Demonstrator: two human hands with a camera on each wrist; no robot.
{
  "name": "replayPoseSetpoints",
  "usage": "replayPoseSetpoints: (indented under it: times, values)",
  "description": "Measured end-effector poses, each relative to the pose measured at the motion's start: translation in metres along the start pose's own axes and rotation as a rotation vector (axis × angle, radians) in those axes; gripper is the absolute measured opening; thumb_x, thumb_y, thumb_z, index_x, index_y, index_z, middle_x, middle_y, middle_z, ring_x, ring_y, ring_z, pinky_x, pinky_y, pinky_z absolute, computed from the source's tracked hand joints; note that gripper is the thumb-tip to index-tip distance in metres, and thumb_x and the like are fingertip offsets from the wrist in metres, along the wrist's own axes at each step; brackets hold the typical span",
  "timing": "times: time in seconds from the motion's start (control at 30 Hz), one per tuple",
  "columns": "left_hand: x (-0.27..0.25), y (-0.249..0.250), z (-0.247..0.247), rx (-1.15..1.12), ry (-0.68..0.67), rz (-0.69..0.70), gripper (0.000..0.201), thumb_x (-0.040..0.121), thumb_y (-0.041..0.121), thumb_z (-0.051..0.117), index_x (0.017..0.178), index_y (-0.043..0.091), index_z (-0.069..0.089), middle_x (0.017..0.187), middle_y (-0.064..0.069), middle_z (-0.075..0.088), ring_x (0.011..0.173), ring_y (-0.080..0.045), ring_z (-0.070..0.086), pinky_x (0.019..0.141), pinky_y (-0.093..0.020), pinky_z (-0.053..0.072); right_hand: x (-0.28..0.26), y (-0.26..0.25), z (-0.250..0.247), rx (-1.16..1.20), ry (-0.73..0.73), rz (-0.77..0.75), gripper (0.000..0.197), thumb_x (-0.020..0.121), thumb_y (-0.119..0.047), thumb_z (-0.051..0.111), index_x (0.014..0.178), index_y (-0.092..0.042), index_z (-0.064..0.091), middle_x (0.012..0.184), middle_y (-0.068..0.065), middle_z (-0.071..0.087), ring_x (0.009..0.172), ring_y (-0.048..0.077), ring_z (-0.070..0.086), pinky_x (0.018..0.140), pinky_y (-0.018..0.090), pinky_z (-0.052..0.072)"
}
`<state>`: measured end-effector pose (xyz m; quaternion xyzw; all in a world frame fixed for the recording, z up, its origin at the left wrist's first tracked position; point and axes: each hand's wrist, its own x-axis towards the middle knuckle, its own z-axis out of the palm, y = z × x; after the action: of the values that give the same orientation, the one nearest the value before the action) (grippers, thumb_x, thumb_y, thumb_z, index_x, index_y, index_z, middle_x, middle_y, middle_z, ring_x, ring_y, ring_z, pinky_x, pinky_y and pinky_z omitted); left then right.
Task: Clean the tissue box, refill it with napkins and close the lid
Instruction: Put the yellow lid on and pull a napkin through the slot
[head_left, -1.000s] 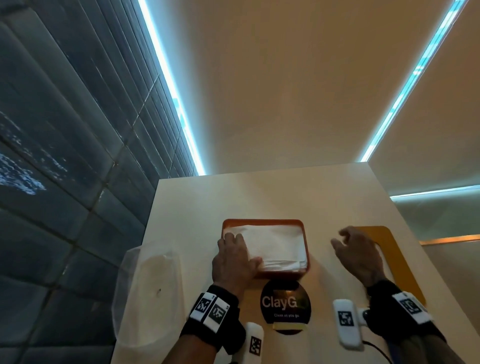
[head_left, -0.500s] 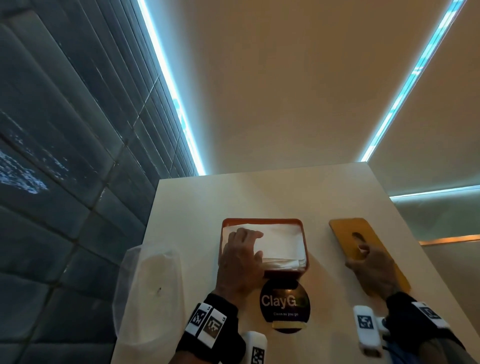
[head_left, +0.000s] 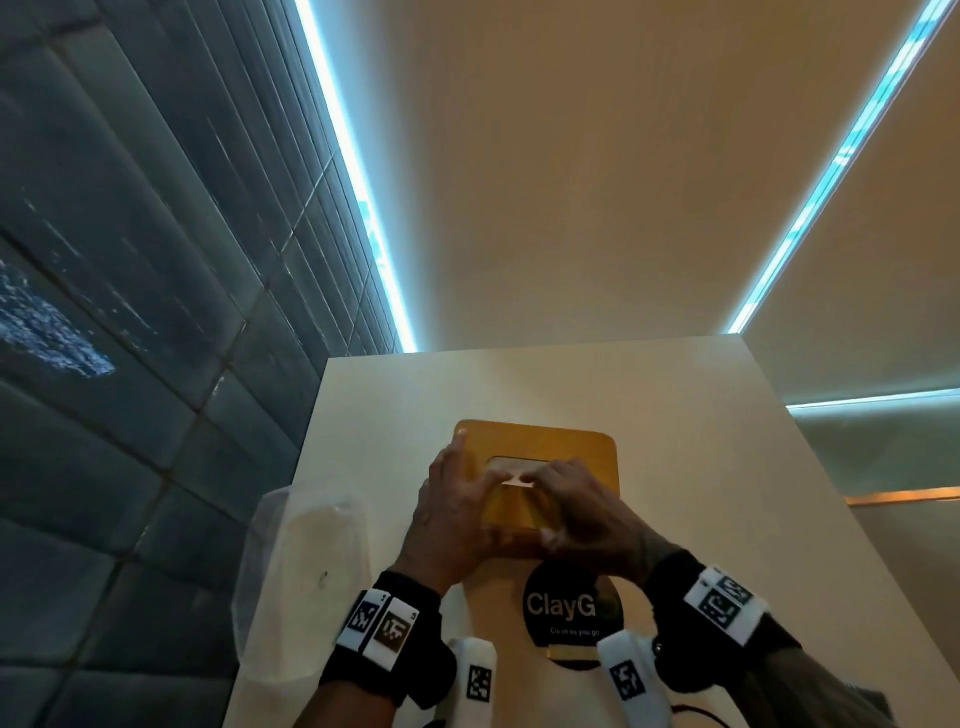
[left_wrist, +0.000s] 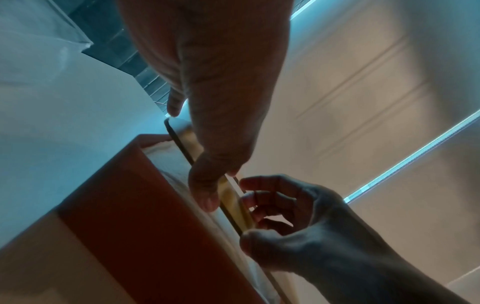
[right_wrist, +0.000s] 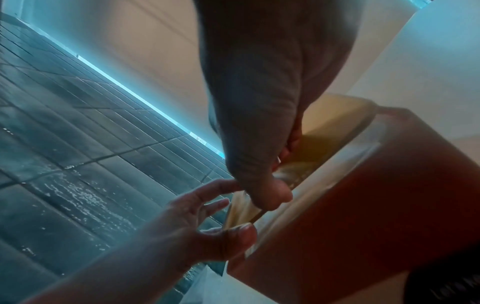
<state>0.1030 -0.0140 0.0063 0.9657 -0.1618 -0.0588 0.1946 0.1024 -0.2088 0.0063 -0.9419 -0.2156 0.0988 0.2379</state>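
Observation:
The yellow lid (head_left: 540, 439) with its slot lies over the red tissue box (left_wrist: 116, 195) on the white table (head_left: 691, 467). White napkins (left_wrist: 166, 162) show between the box rim and the lid's near edge, and a bit of napkin (head_left: 517, 483) shows in the slot. My left hand (head_left: 457, 499) holds the lid's near left part, thumb (left_wrist: 205, 193) at the edge and fingers on top. My right hand (head_left: 576, 512) grips the near right part, fingers curled at the slot and thumb (right_wrist: 267, 193) at the edge. The box (right_wrist: 363, 195) is mostly hidden in the head view.
A clear plastic bag (head_left: 306, 566) lies at the table's left edge beside a dark tiled wall (head_left: 130, 312). A round black ClayGo sticker (head_left: 566, 608) sits just in front of the box. The table's right edge (head_left: 810, 493) drops off close to my right wrist.
My right hand picked the lid up from the table to the right and brought it over the box. My left hand left the napkins and took hold of the lid.

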Motion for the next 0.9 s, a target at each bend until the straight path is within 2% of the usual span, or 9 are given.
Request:
replayPoseSetpoints:
  times: [0.07,0.13,0.47,0.57,0.67,0.7,0.77,0.8,0.9]
  values:
    - [0.000,-0.006,0.002,0.030,-0.060,-0.033,0.063,0.071,0.051,0.072,0.127,0.042,0.043,0.157,-0.006,0.004,0.143,-0.027,0.015,0.106,-0.043,0.041,0.000,0.000,0.003,-0.032,-0.044,0.021,0.065,0.082,-0.030,0.067,0.139,-0.011,0.045,0.132,0.007,0.053,0.113,0.020,0.042,0.086,0.025,0.035]
    - [0.000,-0.011,0.004,0.022,-0.083,-0.061,0.058,0.073,0.041,0.075,0.124,0.040,0.047,0.158,-0.004,0.004,0.143,-0.025,0.018,0.101,-0.038,0.046,0.000,0.002,0.005,-0.027,-0.055,0.029,0.065,0.081,-0.021,0.070,0.139,-0.011,0.044,0.132,0.006,0.052,0.113,0.019,0.041,0.082,0.021,0.029]
    - [0.007,-0.013,-0.001,-0.010,-0.165,-0.078,0.057,0.066,0.040,0.081,0.114,0.039,0.049,0.159,-0.003,0.009,0.140,-0.022,0.030,0.100,-0.038,0.048,-0.001,0.012,0.008,0.037,-0.085,-0.010,0.061,0.085,-0.023,0.069,0.140,-0.016,0.044,0.133,0.003,0.049,0.114,0.014,0.041,0.090,0.020,0.036]
    - [0.007,-0.014,0.002,-0.002,-0.175,-0.072,0.058,0.066,0.041,0.081,0.113,0.040,0.048,0.160,-0.003,0.008,0.144,-0.025,0.024,0.101,-0.042,0.047,-0.007,0.018,0.009,0.087,0.074,0.007,0.053,0.084,-0.023,0.071,0.133,-0.013,0.052,0.126,0.003,0.054,0.112,0.015,0.046,0.093,0.023,0.042]
    - [0.006,-0.014,0.003,-0.011,-0.179,-0.076,0.057,0.067,0.042,0.079,0.113,0.039,0.047,0.161,-0.003,0.006,0.147,-0.024,0.012,0.104,-0.044,0.045,-0.015,0.029,0.014,0.181,0.455,0.331,0.049,0.086,-0.023,0.070,0.130,-0.008,0.054,0.125,0.009,0.057,0.115,0.024,0.051,0.094,0.029,0.043]
    - [0.006,-0.014,0.003,-0.013,-0.179,-0.074,0.056,0.067,0.042,0.079,0.114,0.039,0.047,0.161,-0.004,0.005,0.148,-0.024,0.010,0.104,-0.045,0.045,-0.016,0.032,0.014,0.250,0.484,0.501,0.051,0.089,-0.026,0.068,0.133,-0.007,0.051,0.129,0.011,0.055,0.117,0.026,0.051,0.095,0.032,0.044]
    - [0.005,-0.012,0.002,-0.012,-0.176,-0.074,0.056,0.069,0.042,0.078,0.114,0.038,0.046,0.161,-0.005,0.005,0.148,-0.024,0.008,0.104,-0.044,0.044,-0.016,0.036,0.017,0.432,0.350,0.754,0.050,0.094,-0.035,0.059,0.132,-0.005,0.048,0.126,0.012,0.056,0.113,0.027,0.054,0.090,0.037,0.047]
    - [0.005,-0.011,0.003,-0.013,-0.175,-0.076,0.055,0.069,0.042,0.078,0.115,0.037,0.046,0.161,-0.005,0.005,0.148,-0.024,0.008,0.103,-0.044,0.044,-0.015,0.038,0.019,0.532,0.278,0.802,0.043,0.096,-0.039,0.056,0.122,-0.005,0.052,0.116,0.009,0.059,0.101,0.024,0.057,0.080,0.035,0.048]
    - [0.004,-0.010,0.003,-0.031,-0.168,-0.102,0.055,0.070,0.042,0.077,0.116,0.036,0.047,0.160,-0.005,0.009,0.148,-0.023,0.007,0.105,-0.045,0.043,-0.012,0.044,0.026,0.654,0.270,0.780,0.037,0.098,-0.044,0.051,0.090,-0.009,0.059,0.089,0.007,0.063,0.073,0.019,0.056,0.060,0.031,0.042]
